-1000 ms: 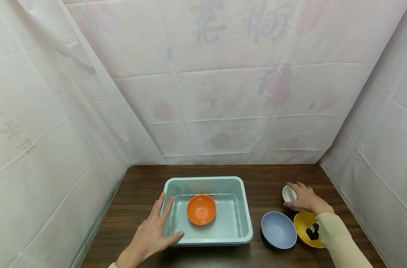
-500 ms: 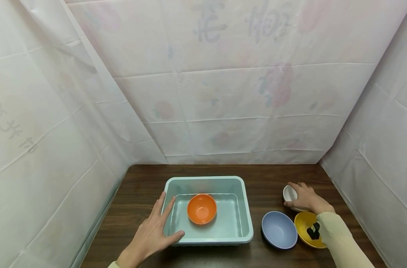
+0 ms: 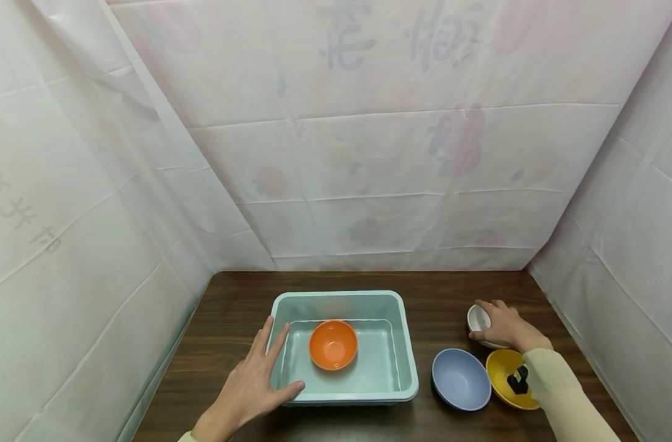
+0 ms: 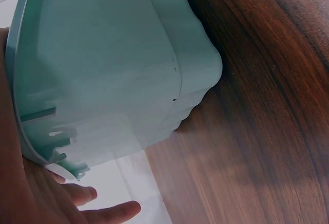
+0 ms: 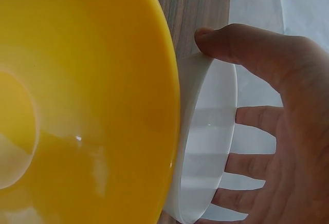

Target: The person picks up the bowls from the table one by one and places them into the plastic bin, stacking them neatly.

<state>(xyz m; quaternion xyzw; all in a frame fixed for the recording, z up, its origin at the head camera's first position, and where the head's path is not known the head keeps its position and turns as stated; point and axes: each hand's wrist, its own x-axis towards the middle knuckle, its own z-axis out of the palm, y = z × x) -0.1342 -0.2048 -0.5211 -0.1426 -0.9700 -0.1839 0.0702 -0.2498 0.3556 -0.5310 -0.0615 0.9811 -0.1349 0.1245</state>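
Observation:
My left hand (image 3: pixel 250 383) rests with spread fingers at the left side of a pale green plastic basin (image 3: pixel 410 368), whose outer wall (image 4: pixel 113 64) fills much of the left wrist view. Inside the basin sits an orange bowl (image 3: pixel 333 345). At the far right, my right hand (image 3: pixel 504 327) spans a small white bowl (image 3: pixel 478 319). The right wrist view shows the thumb on the near side of the white bowl (image 5: pixel 211 126) and the fingers along its far side; their tips are partly hidden behind the rim.
A blue bowl (image 3: pixel 461 379) stands right of the basin. Beside it, a yellow bowl (image 3: pixel 504 390) lies partly under the right sleeve, where a small black object (image 3: pixel 517 380) shows. White sheets (image 3: pixel 397 184) enclose the dark wooden table (image 3: pixel 203 344) at back and sides.

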